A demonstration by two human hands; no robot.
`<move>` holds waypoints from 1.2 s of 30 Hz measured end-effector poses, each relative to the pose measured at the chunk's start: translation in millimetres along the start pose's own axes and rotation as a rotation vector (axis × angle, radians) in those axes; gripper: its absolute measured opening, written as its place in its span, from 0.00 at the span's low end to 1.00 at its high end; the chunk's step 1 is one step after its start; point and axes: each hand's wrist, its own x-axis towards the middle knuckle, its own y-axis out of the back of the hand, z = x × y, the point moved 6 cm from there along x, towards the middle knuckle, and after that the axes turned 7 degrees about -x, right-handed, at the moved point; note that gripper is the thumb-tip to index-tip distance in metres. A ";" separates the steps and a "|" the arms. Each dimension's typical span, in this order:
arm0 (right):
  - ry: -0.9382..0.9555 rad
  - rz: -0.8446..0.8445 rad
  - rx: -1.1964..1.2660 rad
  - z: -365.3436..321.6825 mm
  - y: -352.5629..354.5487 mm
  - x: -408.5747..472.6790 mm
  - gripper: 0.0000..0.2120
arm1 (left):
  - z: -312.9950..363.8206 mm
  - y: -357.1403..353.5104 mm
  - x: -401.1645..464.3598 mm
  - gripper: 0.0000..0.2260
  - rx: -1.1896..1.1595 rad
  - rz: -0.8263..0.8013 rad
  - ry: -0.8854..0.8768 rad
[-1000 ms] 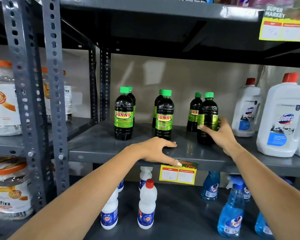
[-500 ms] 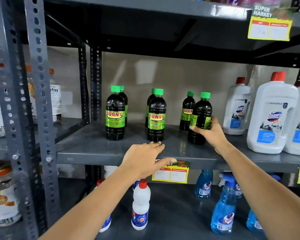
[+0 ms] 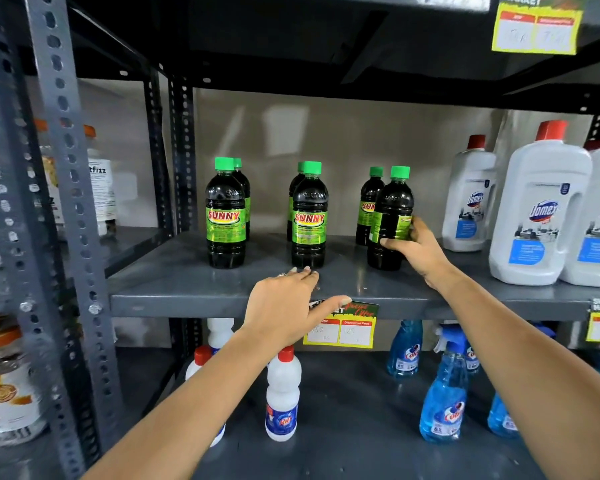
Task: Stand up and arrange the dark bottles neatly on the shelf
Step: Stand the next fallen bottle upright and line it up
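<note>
Already all six green-capped Sunny bottles stand upright in three pairs on the grey shelf. Seemingly only the front right bottle, label askew, needs turning; the right hand grips it, while the left hand rests open and empty at the shelf edge

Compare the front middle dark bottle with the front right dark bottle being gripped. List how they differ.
The front middle bottle shows its SUNNY label facing forward; the front right bottle is turned, its label mostly facing away. The middle bottle stands upright and untouched, with the left hand resting on the shelf edge below it; the right bottle leans slightly, held by the right hand. Both are dark with green caps and stand on the same shelf.
</note>
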 end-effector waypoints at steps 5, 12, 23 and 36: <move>-0.001 0.062 -0.116 -2.0 3.9 -2.7 0.35 | -0.7 -0.3 -1.6 0.43 -0.007 0.023 0.005; -0.007 0.043 -0.028 -0.7 2.9 -0.6 0.33 | -0.2 0.0 -1.9 0.42 -0.010 0.031 -0.005; -0.027 0.030 -0.080 4.2 1.7 3.6 0.35 | 0.2 -1.0 -1.4 0.43 -0.013 0.036 0.015; -0.048 0.009 -0.103 9.9 0.8 5.7 0.39 | -0.4 -1.8 -1.0 0.44 -0.022 0.064 0.006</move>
